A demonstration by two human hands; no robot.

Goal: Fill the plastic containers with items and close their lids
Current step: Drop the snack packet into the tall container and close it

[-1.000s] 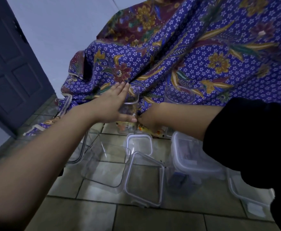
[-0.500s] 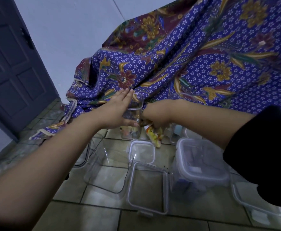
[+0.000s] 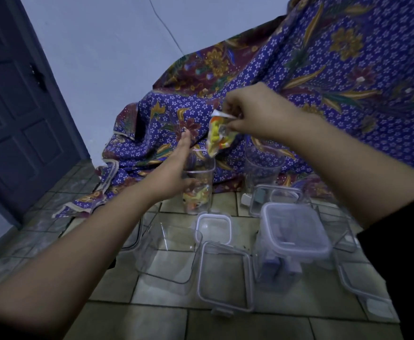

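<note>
The left hand (image 3: 174, 170) steadies a tall clear container (image 3: 201, 173) that stands open on the tiled floor (image 3: 139, 322), against the foot of a draped purple batik cloth (image 3: 323, 69). Its fingers lie straight up the container's left wall and its thumb crosses the near wall, so the container is clasped between them. A few bright yellow and orange packets (image 3: 196, 198) lie in the container's bottom. The right hand (image 3: 255, 114) pinches the top edge of another small yellow and orange snack packet (image 3: 218, 133) between thumb and curled fingers. This packet hangs over the container's mouth with its lower corner about level with the rim. To the right, also against the cloth, stands a second tall container (image 3: 262, 168); what it holds is too dim to tell. In front of that one sits a low box with its lid on (image 3: 277, 195), and nearer the camera a bigger lidded container (image 3: 296, 229) with dark blue items (image 3: 279, 266) inside. Between the arms an open square container (image 3: 152, 253) sits on the tiles, holding nothing that shows. A small lid (image 3: 214, 229) and a large lid (image 3: 225, 276) lie flat just beside it.
</note>
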